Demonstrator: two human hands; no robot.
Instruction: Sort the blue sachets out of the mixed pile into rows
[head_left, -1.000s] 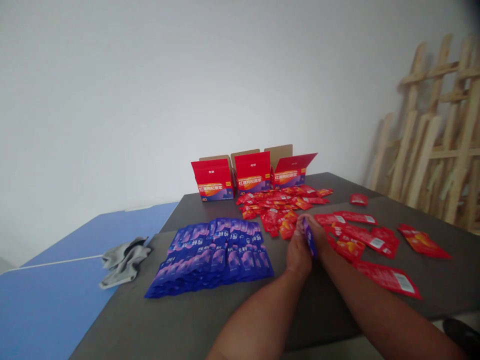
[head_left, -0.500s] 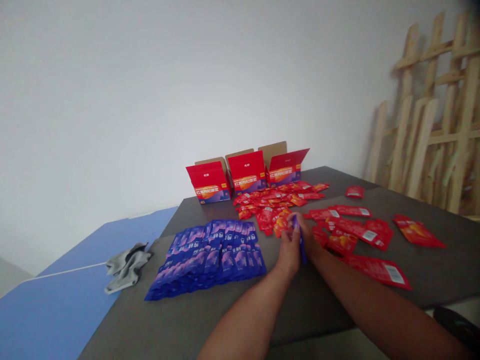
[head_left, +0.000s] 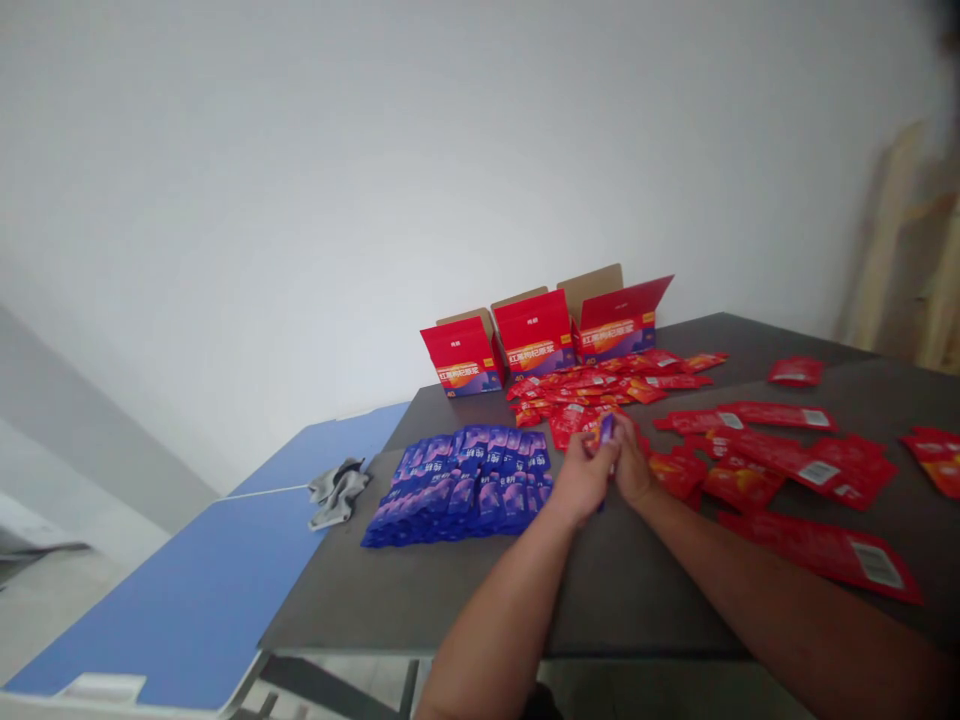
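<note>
Between my two hands is a blue-purple sachet (head_left: 606, 430), seen nearly edge-on above the dark table. My left hand (head_left: 586, 475) is closed on its left side, and my right hand (head_left: 631, 462) grips it from the right. Part of the sachet is hidden by the fingers. To the left lies a broad layered pile of blue sachets (head_left: 465, 485), set in overlapping rows. Red sachets (head_left: 585, 385) are heaped just beyond my hands, and more red sachets (head_left: 802, 460) lie scattered to the right.
Three red cartons with raised flaps, a left one (head_left: 465, 370), a middle one (head_left: 536, 340) and a right one (head_left: 619, 330), stand at the back by the wall. A grey cloth (head_left: 339, 492) lies near the blue table (head_left: 225, 560) at left. Wooden slats (head_left: 889, 240) lean at far right.
The view has swung left, so things sit further right in the picture. Both hands still hold the blue sachet, which has tilted and is more covered by the fingers.
</note>
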